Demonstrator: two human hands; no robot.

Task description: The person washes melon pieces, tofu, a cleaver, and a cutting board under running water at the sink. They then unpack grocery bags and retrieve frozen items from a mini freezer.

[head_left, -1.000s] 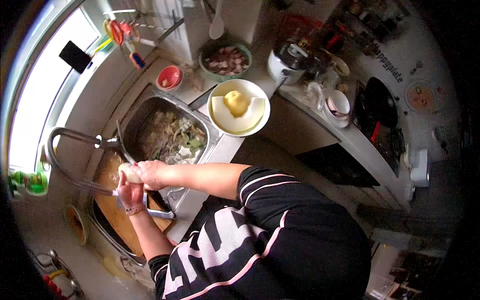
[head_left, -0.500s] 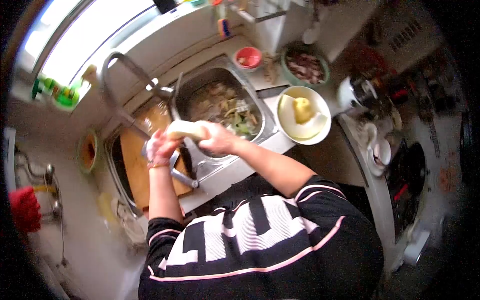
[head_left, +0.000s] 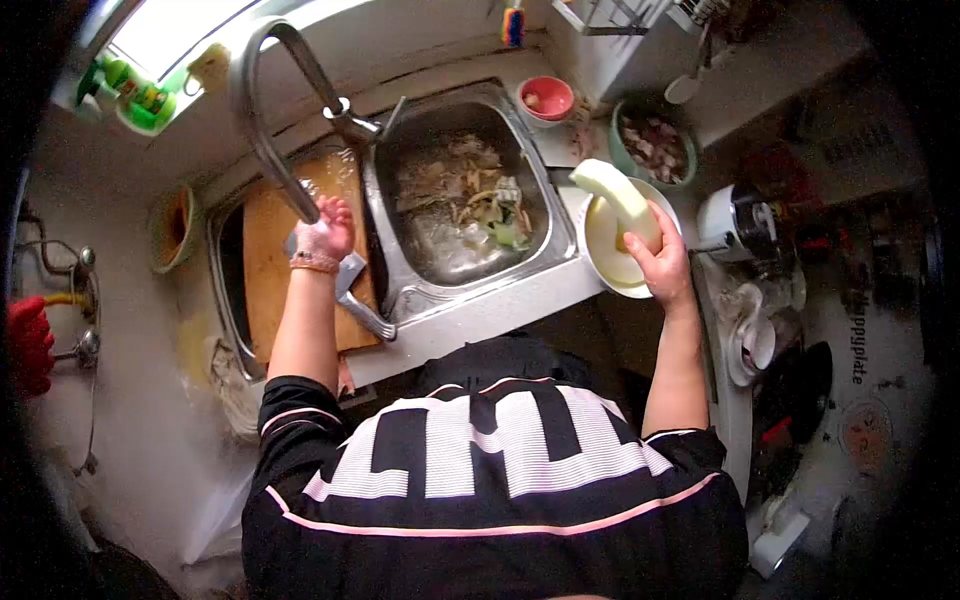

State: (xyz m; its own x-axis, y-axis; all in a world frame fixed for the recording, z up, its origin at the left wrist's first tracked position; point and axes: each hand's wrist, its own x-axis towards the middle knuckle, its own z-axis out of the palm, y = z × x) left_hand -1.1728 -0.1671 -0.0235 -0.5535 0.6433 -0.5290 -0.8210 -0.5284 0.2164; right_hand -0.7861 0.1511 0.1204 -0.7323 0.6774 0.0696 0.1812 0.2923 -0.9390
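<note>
Kitchen counter (head_left: 500, 312) | pale slice (head_left: 618, 197) | right hand (head_left: 668, 267): between thumb and fingers

Both bare arms reach forward, hands well apart. The left hand (head_left: 327, 235) extends straight ahead from its wrist (head_left: 314, 263), fingers partly curled. The right hand (head_left: 660, 262) is closed in a grip, thumb on the inner side, forearm (head_left: 676, 365) angled slightly inward.
</note>
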